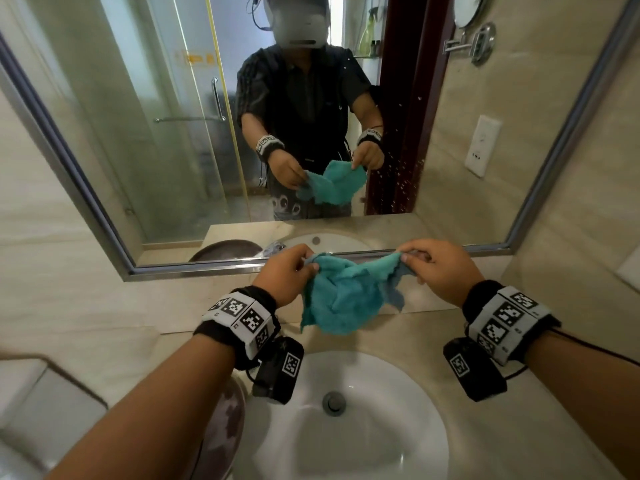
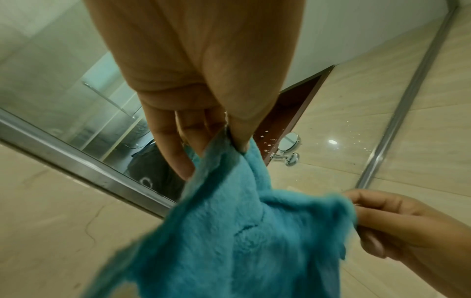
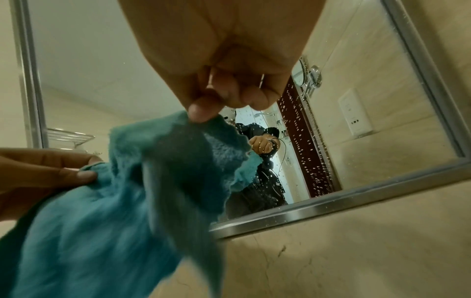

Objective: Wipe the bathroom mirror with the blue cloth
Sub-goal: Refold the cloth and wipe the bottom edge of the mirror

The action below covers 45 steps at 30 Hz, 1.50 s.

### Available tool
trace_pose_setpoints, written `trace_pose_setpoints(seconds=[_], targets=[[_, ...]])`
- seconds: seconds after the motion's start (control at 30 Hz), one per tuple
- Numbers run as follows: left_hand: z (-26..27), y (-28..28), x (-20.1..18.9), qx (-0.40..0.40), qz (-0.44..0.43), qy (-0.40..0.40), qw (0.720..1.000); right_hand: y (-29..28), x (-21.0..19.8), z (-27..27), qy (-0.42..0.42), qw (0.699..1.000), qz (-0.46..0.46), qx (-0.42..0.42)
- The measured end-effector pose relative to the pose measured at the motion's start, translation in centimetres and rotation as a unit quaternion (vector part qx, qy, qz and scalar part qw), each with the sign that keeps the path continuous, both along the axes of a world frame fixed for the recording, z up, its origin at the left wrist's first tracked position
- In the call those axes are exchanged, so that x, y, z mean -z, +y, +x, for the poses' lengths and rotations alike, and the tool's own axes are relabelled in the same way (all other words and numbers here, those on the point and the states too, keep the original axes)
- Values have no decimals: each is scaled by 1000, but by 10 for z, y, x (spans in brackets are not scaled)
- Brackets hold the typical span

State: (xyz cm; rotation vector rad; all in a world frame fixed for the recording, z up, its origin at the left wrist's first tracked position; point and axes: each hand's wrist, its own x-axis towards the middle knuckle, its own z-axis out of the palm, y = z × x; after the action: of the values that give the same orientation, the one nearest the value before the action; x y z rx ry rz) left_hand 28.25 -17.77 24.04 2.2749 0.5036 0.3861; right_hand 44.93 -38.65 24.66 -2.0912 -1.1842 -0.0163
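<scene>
The bathroom mirror [image 1: 173,133] filled the far wall, set in a metal frame, and water droplets speckled its right part over the reflected dark red door frame. In its glass stood a glass shower enclosure at the left and the person in a dark shirt at the middle. Below it ran the beige stone table [image 1: 519,427], with the white round sink [image 1: 398,410] sunk into it at the near middle and a metal drain [image 1: 333,402] at the basin's bottom. A dark brown round object [image 1: 225,420] lay at the sink's left edge, partly hidden by the left forearm.

The blue cloth [image 1: 341,299] hung in the air above the far rim of the sink, just below the mirror's lower frame and not touching the glass. It was stretched loosely between both hands, its crumpled middle sagging downward.

The left hand [image 1: 287,275] pinched the cloth's left upper corner between thumb and fingers, the other fingers curled. The right hand [image 1: 440,268] pinched the right upper corner between thumb and forefinger, its remaining fingers curled in toward the palm. Both wrists wore black bands with white patterned markers.
</scene>
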Motion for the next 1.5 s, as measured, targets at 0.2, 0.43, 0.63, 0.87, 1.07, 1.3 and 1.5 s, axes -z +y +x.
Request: trace_pose_setpoints(seconds=[0.2,0.43,0.63,0.87,1.07,1.3,1.5], targets=[[-7,10,-1,-24,-8,-32,999,-6,1,4,2,993,-107,43],[0,2,-6,42,-5,-55,998,20,-6,-17,89,991,-95,-9],[6,-19,-9,72,-55,-3,996,46,-10,-47,310,948,-4,-68],[-2,-20,-16,184,-254,50,948,53,1,-47,280,959,31,-25],[-9,-1,6,-3,-91,46,995,46,-11,-40,389,912,99,-82],[0,-12,11,84,-203,18,975,47,-14,-39,431,893,95,-85],[5,-21,1,65,-271,-64,958,42,-5,-35,459,882,44,-93]])
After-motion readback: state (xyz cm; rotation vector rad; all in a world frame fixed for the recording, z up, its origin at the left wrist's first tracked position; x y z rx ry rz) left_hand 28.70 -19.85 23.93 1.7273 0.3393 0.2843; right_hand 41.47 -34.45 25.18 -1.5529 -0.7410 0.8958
